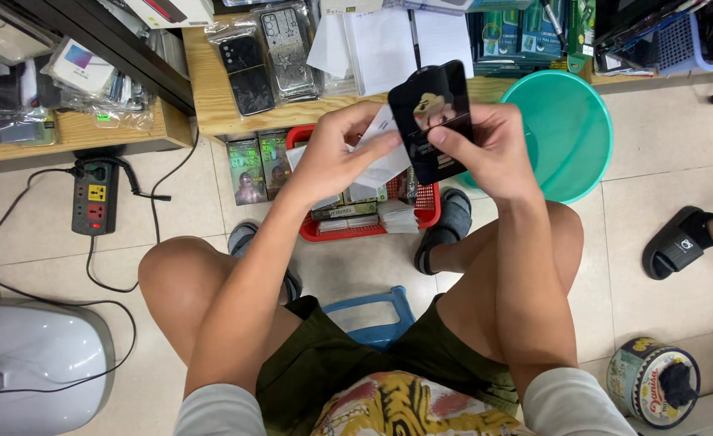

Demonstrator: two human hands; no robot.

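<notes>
My right hand [490, 149] grips a black phone case [433, 121] with a pale cartoon figure on its back, held upright in front of me. My left hand [336, 153] pinches a white paper sheet [384, 157] that sits just left of the case and partly behind it. Both hands hover above a red plastic basket [429, 216] on the floor, which holds small packaged items and papers. I sit on a low blue stool [372, 315] with my knees apart.
A teal plastic basin [570, 133] stands at the right of the basket. A low wooden shelf [211, 97] carries several bagged phone cases and papers. A power strip [94, 194] with cables lies at left, a round tin [651, 383] at lower right, another person's sandalled foot [683, 242] at right.
</notes>
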